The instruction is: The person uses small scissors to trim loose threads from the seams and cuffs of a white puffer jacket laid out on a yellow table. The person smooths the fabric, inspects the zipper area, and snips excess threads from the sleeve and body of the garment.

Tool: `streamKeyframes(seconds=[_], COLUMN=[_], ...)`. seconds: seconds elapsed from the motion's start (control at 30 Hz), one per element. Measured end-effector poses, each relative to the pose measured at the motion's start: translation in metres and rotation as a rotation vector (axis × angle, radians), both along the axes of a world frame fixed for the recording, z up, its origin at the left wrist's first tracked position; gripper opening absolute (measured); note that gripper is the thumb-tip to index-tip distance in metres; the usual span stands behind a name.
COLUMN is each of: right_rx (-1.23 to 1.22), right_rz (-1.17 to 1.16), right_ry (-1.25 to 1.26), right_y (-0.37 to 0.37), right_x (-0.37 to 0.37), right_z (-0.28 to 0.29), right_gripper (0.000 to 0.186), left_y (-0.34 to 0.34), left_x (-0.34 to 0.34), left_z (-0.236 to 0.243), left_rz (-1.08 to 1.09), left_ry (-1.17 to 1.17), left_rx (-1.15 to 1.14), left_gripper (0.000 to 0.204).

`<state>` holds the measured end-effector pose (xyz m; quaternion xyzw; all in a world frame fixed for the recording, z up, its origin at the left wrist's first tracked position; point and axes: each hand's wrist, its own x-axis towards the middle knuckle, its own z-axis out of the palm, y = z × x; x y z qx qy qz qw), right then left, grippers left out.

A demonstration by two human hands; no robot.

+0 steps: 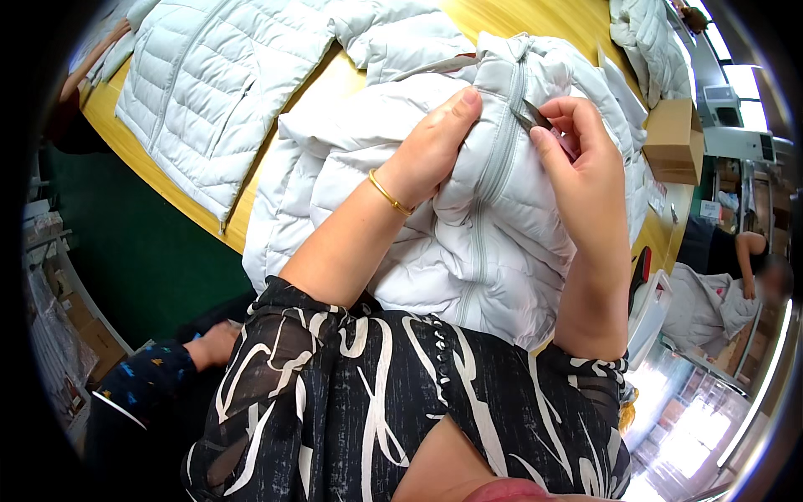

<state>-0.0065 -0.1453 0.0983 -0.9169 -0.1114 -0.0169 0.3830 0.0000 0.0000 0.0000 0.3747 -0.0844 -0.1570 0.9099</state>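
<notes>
A white quilted puffer jacket [335,151] lies bunched in front of me, its grey zipper [499,159] running up the middle. My left hand [437,138] is closed on the jacket fabric just left of the zipper, the thumb pointing up along it. Thread snips [535,119] with dark pointed blades are held in my right hand [581,146]. Their tips reach the right side of the zipper near its upper part; whether they touch the cloth I cannot tell. My fingers hide most of the snips' handle.
Another white jacket [209,75] is spread at the left of the yellow table [502,15]. A cardboard box [673,138] and a white plastic bin [652,314] stand at the right, near a red-and-black object [641,269]. Other people's hands [219,343] show at the left; a person handles a pale garment [711,305] at the right.
</notes>
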Motion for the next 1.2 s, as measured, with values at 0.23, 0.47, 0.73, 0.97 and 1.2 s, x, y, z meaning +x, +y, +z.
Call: streamKeyframes(seconds=[0.23, 0.47, 0.73, 0.97, 1.2], right_rx=[0.071, 0.043, 0.052, 0.105, 0.189], right_rz=[0.016, 0.037, 0.055, 0.04, 0.022], right_ry=[0.072, 0.093, 0.079, 0.065, 0.085], right_y=[0.001, 0.001, 0.0, 0.001, -0.002], right_x=[-0.012, -0.021, -0.023, -0.022, -0.023], right_z=[-0.003, -0.003, -0.008, -0.013, -0.019], right_gripper=[0.016, 0.017, 0.018, 0.018, 0.017], left_y=[0.002, 0.001, 0.001, 0.001, -0.003], left_x=[0.002, 0.001, 0.001, 0.003, -0.002], left_z=[0.001, 0.003, -0.001, 0.0, 0.007], left_rz=[-0.001, -0.011, -0.063, -0.075, -0.075], left_ry=[0.048, 0.071, 0.123, 0.132, 0.225], left_rx=[-0.026, -0.059, -0.159, -0.168, -0.233], left_gripper=[0.046, 0.046, 0.042, 0.042, 0.043])
